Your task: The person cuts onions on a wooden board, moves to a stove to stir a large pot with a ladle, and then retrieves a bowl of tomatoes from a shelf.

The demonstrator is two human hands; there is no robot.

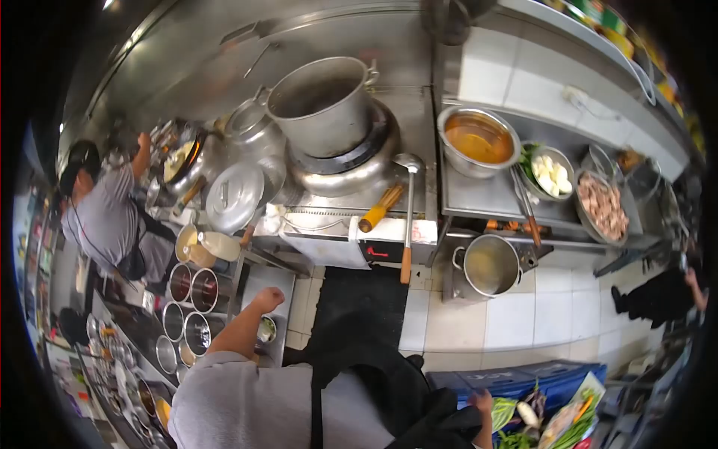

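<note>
My left hand point(269, 299) is held out over the side counter with its fingers curled in, and nothing shows in it. Just below it is a small bowl with green bits point(267, 329); metal canisters point(204, 290) stand to its left. Low on the right, my right hand point(482, 402) is beside the blue crate point(467, 380) and a green cabbage point(503, 411); its fingers are too small and blurred to read. Ahead, a large pot point(321, 112) sits on the burner. A ladle point(408, 217) and a yellow-handled tool point(381, 208) lie at the stove's front edge.
A bowl of orange liquid point(479, 142), a bowl of white pieces point(552, 176) and a tray of chopped meat point(602, 208) stand on the right counter. Below is a pot point(490, 266). One person point(112, 217) works at left; another person point(658, 295) is at right.
</note>
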